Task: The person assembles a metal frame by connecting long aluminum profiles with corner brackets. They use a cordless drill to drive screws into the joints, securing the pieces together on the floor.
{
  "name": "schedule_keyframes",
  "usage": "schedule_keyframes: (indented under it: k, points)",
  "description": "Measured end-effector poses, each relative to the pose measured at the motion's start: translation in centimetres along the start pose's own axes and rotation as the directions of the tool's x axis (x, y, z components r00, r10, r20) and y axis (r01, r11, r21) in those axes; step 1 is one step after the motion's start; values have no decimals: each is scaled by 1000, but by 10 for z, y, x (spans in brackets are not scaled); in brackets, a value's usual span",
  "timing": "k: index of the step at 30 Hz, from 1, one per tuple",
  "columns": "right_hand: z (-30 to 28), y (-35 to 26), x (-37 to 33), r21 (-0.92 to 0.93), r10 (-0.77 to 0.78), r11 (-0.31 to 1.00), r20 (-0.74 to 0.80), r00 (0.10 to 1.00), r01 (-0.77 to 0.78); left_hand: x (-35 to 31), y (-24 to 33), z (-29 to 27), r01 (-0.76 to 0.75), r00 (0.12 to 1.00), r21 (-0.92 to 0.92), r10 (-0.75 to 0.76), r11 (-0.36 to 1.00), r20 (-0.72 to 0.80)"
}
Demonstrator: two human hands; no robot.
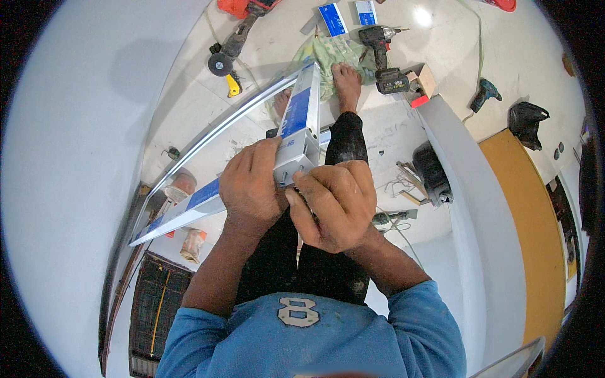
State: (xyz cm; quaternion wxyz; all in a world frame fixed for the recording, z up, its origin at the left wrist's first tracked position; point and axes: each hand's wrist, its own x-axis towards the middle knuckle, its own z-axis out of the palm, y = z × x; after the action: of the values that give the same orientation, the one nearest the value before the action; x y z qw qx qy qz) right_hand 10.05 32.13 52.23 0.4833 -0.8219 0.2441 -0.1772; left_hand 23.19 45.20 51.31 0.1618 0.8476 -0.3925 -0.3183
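Observation:
A metal frame with blue-and-white film, its corner profile point(295, 151) towards me, stands between my legs. My left hand point(251, 179) is wrapped round the frame just left of that corner. At the corner's near face, two thin screws point(285, 177) stick out side by side. My right hand point(337, 205) is closed, its thumb and forefinger pinched together right at these screws. The fingertips cover part of the right one, so how far it is gripped is hard to see. One long side of the frame point(201, 196) runs off to the left.
On the floor ahead lie an angle grinder point(234, 47), a yellow-handled cutter point(234, 85), a black cordless drill point(380, 57) and an open small box point(423, 85). A blue-green power tool point(485, 96) lies farther right. My bare foot point(346, 87) rests by a green cloth point(328, 53).

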Motion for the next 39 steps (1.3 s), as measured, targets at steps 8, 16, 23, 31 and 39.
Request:
schedule_keyframes:
  k: [8, 16, 23, 31, 39]
  points:
    - [6, 2, -7, 16, 25, 1000, -62, 998, -24, 0, 5, -2, 27, 1000, 19, -27, 999, -15]
    - [6, -3, -6, 2, 67, 998, -55, 996, -67, -1, 2, -2, 2, 1000, 19, -2, 1000, -1]
    - [11, -7, -8, -8, 79, 997, -78, 994, -80, 3, 3, -4, 1, 1000, 21, -1, 1000, 4]
    - [12, -11, -8, -43, 80, 995, -92, 992, -84, 0, 3, -2, 13, 1000, -10, -13, 1000, -2]
    - [14, -9, -10, -16, 59, 998, -101, 993, -61, -1, 2, -2, 1, 1000, -5, -1, 1000, -3]
